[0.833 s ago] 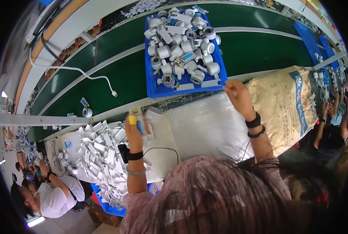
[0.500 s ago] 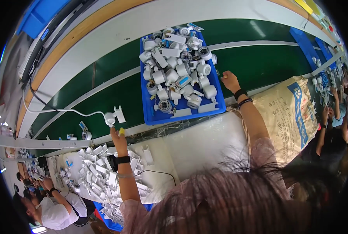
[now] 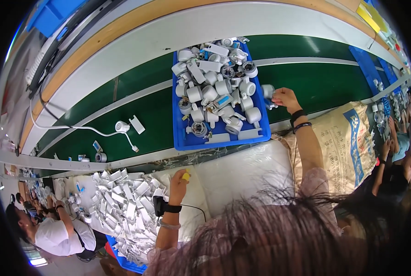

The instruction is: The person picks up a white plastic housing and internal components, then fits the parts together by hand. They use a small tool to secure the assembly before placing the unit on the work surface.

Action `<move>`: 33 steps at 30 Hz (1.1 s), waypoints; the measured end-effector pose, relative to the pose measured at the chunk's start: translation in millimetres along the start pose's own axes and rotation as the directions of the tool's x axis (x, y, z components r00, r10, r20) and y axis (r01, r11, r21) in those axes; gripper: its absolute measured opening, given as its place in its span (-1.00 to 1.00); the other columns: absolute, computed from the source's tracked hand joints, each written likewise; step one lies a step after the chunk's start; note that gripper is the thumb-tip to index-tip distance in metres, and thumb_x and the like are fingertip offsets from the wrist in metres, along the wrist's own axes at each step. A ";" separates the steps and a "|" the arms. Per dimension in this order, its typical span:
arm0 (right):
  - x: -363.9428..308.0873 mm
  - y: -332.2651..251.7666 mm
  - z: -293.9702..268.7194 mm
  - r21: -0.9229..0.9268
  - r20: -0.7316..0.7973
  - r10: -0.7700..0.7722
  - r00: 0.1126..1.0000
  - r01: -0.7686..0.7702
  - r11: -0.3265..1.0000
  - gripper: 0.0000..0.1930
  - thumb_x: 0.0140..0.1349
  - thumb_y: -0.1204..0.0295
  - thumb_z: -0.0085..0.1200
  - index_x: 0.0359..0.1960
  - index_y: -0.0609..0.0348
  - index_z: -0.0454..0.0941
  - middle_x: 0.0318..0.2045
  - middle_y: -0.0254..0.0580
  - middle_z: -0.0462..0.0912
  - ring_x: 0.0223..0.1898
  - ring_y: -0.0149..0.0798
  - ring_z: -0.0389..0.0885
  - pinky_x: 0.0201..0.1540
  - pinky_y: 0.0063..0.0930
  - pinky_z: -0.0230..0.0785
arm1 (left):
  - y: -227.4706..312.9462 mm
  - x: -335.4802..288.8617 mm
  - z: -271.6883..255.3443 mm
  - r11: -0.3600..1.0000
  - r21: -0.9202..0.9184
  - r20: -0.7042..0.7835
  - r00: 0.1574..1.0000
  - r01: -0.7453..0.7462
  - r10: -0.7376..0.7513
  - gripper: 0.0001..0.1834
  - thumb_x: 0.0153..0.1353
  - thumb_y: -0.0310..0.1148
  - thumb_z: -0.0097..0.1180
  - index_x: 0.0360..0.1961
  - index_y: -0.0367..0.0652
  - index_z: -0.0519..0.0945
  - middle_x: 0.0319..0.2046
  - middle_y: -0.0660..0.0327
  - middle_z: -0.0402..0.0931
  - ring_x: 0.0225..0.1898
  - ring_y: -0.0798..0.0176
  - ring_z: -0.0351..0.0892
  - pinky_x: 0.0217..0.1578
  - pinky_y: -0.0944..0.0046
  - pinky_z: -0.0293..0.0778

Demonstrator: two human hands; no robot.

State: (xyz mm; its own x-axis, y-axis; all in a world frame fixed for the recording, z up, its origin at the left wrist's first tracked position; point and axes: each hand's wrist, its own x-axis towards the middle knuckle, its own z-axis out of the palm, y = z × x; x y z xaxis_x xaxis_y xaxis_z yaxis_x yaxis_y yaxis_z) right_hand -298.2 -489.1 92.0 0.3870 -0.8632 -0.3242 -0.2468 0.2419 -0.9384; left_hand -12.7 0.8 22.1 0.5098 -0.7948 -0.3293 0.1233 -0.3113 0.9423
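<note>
White round part (image 3: 267,90), pinched in my right hand (image 3: 286,98), blue tray (image 3: 185,141) just left, my left hand (image 3: 178,186) nearer me, its grip I cannot tell.

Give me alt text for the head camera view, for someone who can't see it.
A person's right hand holds a blurred pale part over a green surface, beside a blue tray heaped with white parts. The left hand is raised over the worktable near a pile of white pieces; a brown sack lies at right.
</note>
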 end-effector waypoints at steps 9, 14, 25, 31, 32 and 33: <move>-181.8 -23.7 14.3 0.353 0.143 -0.107 0.984 0.050 0.934 -0.71 0.25 0.53 0.00 0.01 0.28 0.41 -0.37 -0.14 0.65 -0.38 -0.33 0.66 -0.28 -0.51 0.55 | 76.3 -50.3 115.9 0.973 -0.002 0.244 0.943 -0.232 0.226 -0.44 0.17 -0.44 0.21 0.20 -0.17 0.34 0.03 0.16 0.51 0.05 0.18 0.50 0.06 0.16 0.39; -277.6 6.0 67.7 0.550 0.284 -0.010 0.959 -0.154 0.821 -0.76 0.26 0.50 0.02 -0.07 0.33 0.52 -0.46 -0.14 0.66 -0.50 -0.32 0.63 -0.39 -0.50 0.50 | 121.3 -69.3 162.1 0.629 0.354 0.188 0.712 -0.692 0.677 -0.31 0.12 -0.31 0.28 0.24 -0.24 0.26 0.08 0.05 0.42 0.05 0.07 0.46 -0.02 0.13 0.42; -368.0 35.1 99.1 0.389 0.546 0.089 0.833 -0.346 0.854 -0.72 0.33 0.46 0.03 0.03 0.29 0.52 -0.28 -0.25 0.66 -0.33 -0.39 0.65 -0.25 -0.56 0.49 | 104.2 -100.4 127.1 0.988 -0.112 0.439 0.886 -0.107 0.146 -0.38 0.17 -0.50 0.06 0.27 -0.16 0.20 -0.17 0.17 0.37 -0.26 0.28 0.52 -0.41 0.32 0.50; -378.9 40.7 113.2 0.417 0.463 0.049 0.885 -0.266 0.869 -0.71 0.27 0.56 0.08 0.03 0.31 0.51 -0.21 -0.21 0.67 -0.25 -0.40 0.64 -0.17 -0.53 0.52 | 127.5 -122.3 124.5 0.983 -0.053 0.462 0.877 0.178 -0.134 -0.27 0.13 -0.46 0.12 0.31 -0.15 0.08 -0.13 0.12 0.35 -0.34 0.26 0.53 -0.58 0.34 0.47; -378.6 45.2 113.4 0.370 0.480 0.035 0.877 -0.238 0.898 -0.70 0.26 0.58 0.07 0.04 0.30 0.51 -0.21 -0.21 0.66 -0.26 -0.41 0.64 -0.16 -0.53 0.51 | 126.7 -125.2 120.2 0.989 0.141 0.494 0.862 0.050 -0.114 -0.22 0.09 -0.44 0.16 0.31 -0.15 0.06 -0.13 0.09 0.37 -0.36 0.27 0.53 -0.58 0.34 0.47; -378.4 49.3 113.4 0.322 0.497 0.023 0.867 -0.209 0.923 -0.70 0.26 0.59 0.06 0.04 0.29 0.51 -0.21 -0.22 0.66 -0.27 -0.41 0.64 -0.16 -0.53 0.51 | 123.2 -124.5 115.9 0.988 0.143 0.494 0.862 0.051 -0.116 -0.22 0.09 -0.44 0.16 0.31 -0.15 0.06 -0.13 0.09 0.37 -0.36 0.27 0.53 -0.58 0.34 0.47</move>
State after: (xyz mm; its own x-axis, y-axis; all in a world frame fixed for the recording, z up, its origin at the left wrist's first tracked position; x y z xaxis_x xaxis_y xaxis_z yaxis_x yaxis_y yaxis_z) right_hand -356.1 -100.3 154.9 0.7717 -0.5230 -0.3620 -0.0225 0.5463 -0.8373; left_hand -159.6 0.9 172.2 0.0042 -0.9060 -0.4233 0.0262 -0.4230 0.9057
